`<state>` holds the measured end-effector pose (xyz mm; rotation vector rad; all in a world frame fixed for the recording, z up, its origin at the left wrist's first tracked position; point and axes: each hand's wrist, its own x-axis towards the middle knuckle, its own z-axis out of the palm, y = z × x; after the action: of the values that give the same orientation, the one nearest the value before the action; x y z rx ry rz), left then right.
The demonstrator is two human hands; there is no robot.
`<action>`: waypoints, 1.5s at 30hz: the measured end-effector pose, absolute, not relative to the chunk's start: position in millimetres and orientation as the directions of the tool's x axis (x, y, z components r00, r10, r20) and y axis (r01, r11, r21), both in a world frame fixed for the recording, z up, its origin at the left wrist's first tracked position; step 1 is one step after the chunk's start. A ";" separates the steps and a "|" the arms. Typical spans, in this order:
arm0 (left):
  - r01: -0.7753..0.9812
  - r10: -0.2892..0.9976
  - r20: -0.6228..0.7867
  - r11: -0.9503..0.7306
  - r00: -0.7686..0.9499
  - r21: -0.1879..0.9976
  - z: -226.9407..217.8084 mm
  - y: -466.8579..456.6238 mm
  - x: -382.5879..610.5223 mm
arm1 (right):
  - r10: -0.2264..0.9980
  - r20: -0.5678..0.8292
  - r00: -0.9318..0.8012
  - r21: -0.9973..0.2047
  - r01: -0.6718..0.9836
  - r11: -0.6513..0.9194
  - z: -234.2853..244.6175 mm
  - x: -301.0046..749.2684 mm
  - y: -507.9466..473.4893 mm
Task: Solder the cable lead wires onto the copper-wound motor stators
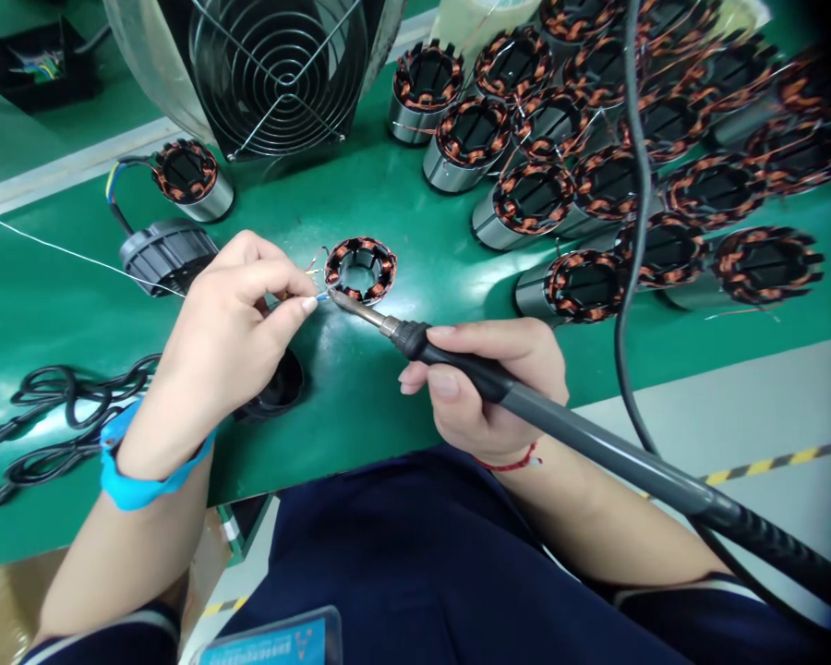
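Apparently at a soldering step: pinching thin wires (322, 296) in left hand (239, 309), gripping soldering iron (596, 443) in right hand (502, 388) with tip (357, 308) by near edge of copper-wound stator (386, 265) on green bench (388, 416); next, probably, keep wires steady under heat.

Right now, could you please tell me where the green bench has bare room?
The bench is bare between the copper-wound ring and the stator cluster, and, nearer the body, between left hand and right hand. It is crowded at upper right and around the ridged housing.
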<state>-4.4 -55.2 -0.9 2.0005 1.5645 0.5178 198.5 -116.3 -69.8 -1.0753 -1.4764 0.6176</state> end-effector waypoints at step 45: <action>0.743 0.969 0.004 -0.193 0.249 0.640 -1.9 -52.2 -3.7 | 0.909 0.411 -0.072 -0.883 0.216 0.416 -48.5 194.2 -88.6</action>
<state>-3.7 -52.2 -1.9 2.0055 1.5532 0.5665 194.2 -88.6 -48.5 -1.0258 -1.5633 0.7825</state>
